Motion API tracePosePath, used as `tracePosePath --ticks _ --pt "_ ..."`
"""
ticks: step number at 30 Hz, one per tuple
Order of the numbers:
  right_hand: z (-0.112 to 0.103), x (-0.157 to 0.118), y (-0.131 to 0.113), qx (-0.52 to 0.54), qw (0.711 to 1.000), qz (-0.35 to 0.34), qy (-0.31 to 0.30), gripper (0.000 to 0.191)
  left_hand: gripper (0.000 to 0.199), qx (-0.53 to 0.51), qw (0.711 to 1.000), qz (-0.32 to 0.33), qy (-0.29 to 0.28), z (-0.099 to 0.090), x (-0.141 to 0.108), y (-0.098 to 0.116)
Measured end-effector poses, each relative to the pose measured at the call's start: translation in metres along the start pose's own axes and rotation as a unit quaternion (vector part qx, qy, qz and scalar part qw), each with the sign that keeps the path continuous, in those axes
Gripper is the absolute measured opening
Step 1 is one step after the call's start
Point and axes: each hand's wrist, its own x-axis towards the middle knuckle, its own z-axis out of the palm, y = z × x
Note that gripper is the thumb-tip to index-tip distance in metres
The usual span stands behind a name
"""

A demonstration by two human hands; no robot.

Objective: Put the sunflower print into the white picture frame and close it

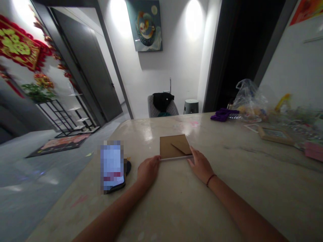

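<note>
A picture frame [171,145] with a brown back, a slanting flap and a thin white edge is between my two hands over the marble table [181,201]. The fingers of my left hand [148,170] are closed on its near left corner. At the near right corner, my right hand [201,164] grips the edge, thumb below and fingers along the side. A dark red cord circles my right wrist. Whether the frame rests on the table or is slightly raised, I cannot tell.
A phone [112,166] with a blurred screen stands left of my left hand. Purple cloth [222,114], a clear plastic bag [249,101], a wooden frame [275,135] and a pink block [314,151] lie along the right. A chair [151,107] stands beyond the far edge.
</note>
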Motion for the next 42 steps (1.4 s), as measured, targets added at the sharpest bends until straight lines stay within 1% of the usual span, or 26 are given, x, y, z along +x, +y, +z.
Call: tracePosePath --ticks 2,4,5,6,8,10,12,15,18,20,22,23,24,25,28,29,30,31,32,34,36,39,41,42 --pt "-0.005 0.002 0.001 -0.020 1.000 -0.005 0.007 0.060 0.045 0.010 0.999 -0.020 0.023 -0.002 0.001 -0.003" --pt "-0.012 0.003 0.005 -0.047 0.998 0.014 0.034 0.061 0.060 0.024 0.998 -0.032 0.043 -0.003 0.001 -0.006" --pt "-0.015 0.004 0.007 -0.065 0.996 0.030 0.047 0.062 0.063 0.040 0.998 -0.032 0.048 -0.004 0.001 -0.006" --pt "-0.018 0.005 0.010 -0.086 0.994 0.046 0.051 0.064 0.064 0.062 0.997 -0.025 0.049 -0.004 0.001 -0.007" --pt "-0.020 0.004 0.017 -0.128 0.989 0.065 0.028 0.070 0.063 0.109 0.993 -0.004 0.037 -0.004 0.001 -0.006" --pt "-0.019 0.003 0.021 -0.154 0.985 0.071 -0.009 0.074 0.063 0.141 0.990 0.004 0.010 -0.004 0.001 -0.005" --pt "-0.016 0.003 0.023 -0.157 0.985 0.069 -0.019 0.074 0.059 0.151 0.988 0.000 -0.009 -0.005 0.002 -0.003" --pt "-0.012 0.004 0.021 -0.143 0.986 0.083 0.005 0.064 0.051 0.154 0.988 0.008 -0.014 -0.005 0.003 0.000" --pt "-0.006 0.008 0.018 -0.105 0.989 0.106 0.011 0.040 0.044 0.144 0.988 0.046 -0.030 -0.005 0.002 0.003" --pt "-0.001 0.011 0.017 -0.042 0.993 0.111 0.003 0.030 0.042 0.121 0.990 0.069 -0.030 -0.003 0.001 0.005" --pt "0.002 0.013 0.016 0.052 0.990 0.127 0.011 0.031 0.041 0.098 0.992 0.082 -0.014 0.000 -0.001 0.006" --pt "0.003 0.013 0.016 0.113 0.983 0.142 0.022 0.032 0.040 0.087 0.992 0.086 -0.004 0.002 -0.002 0.006" --pt "0.002 0.014 0.015 0.182 0.970 0.159 0.036 0.035 0.039 0.075 0.993 0.092 0.003 0.003 -0.003 0.006" --pt "0.001 0.015 0.013 0.256 0.949 0.177 0.049 0.038 0.038 0.062 0.993 0.098 0.007 0.004 -0.005 0.006" --pt "-0.005 0.016 0.002 0.453 0.859 0.219 0.094 0.051 0.039 0.022 0.991 0.133 -0.011 0.006 -0.010 0.009" --pt "-0.006 0.015 -0.004 0.494 0.834 0.221 0.108 0.056 0.041 0.013 0.988 0.151 -0.023 0.006 -0.012 0.011" --pt "-0.006 0.014 -0.011 0.521 0.817 0.216 0.120 0.058 0.042 0.006 0.984 0.173 -0.038 0.006 -0.014 0.013" --pt "-0.006 0.012 -0.018 0.535 0.809 0.207 0.126 0.056 0.042 0.000 0.980 0.194 -0.050 0.005 -0.015 0.015" --pt "-0.004 0.010 -0.024 0.537 0.810 0.200 0.123 0.050 0.042 -0.005 0.975 0.213 -0.061 0.005 -0.016 0.016" --pt "0.001 0.005 -0.033 0.519 0.827 0.192 0.097 0.035 0.041 -0.013 0.969 0.233 -0.076 0.004 -0.018 0.018" --pt "0.006 0.001 -0.038 0.492 0.846 0.192 0.076 0.028 0.040 -0.024 0.970 0.227 -0.082 0.004 -0.019 0.019" --pt "0.006 0.000 -0.034 0.447 0.874 0.174 0.081 0.026 0.043 -0.068 0.977 0.186 -0.076 0.004 -0.018 0.018" --pt "0.002 0.001 -0.028 0.393 0.902 0.144 0.103 0.025 0.048 -0.137 0.978 0.142 -0.061 0.003 -0.017 0.017" --pt "-0.001 0.001 -0.025 0.350 0.920 0.127 0.122 0.026 0.051 -0.191 0.974 0.112 -0.056 0.002 -0.016 0.016"
